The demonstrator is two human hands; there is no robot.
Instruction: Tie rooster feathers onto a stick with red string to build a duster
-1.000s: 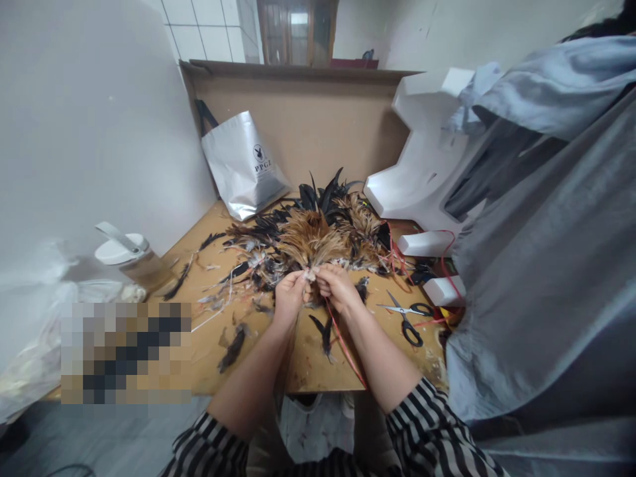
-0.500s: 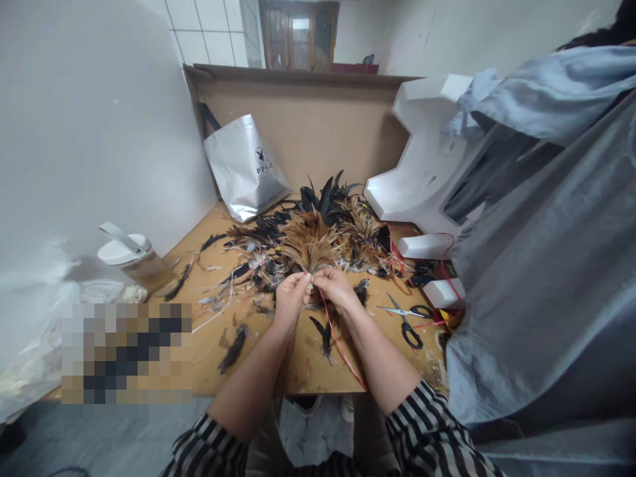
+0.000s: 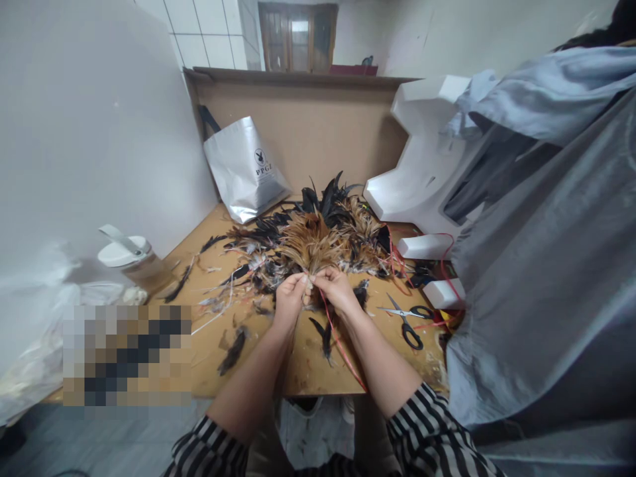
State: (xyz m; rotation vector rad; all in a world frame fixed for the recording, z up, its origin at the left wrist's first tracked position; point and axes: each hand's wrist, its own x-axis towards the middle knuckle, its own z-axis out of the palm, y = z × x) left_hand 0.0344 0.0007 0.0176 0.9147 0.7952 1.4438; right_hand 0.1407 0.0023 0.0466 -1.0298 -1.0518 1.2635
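Head view: left hand (image 3: 289, 296) and right hand (image 3: 338, 289) meet fingertip to fingertip at table centre, both pinched shut on the quill ends of a tan feather bundle (image 3: 309, 245). Bundle fans away toward 12 o'clock from the grip, long axis running near-to-far. Red string (image 3: 342, 350) trails from the right hand toward 5 o'clock, off the wooden table (image 3: 303, 371). Scissors (image 3: 408, 319) lie at 3 o'clock, nearer the right hand. Loose dark feathers (image 3: 232, 350) at 8 o'clock.
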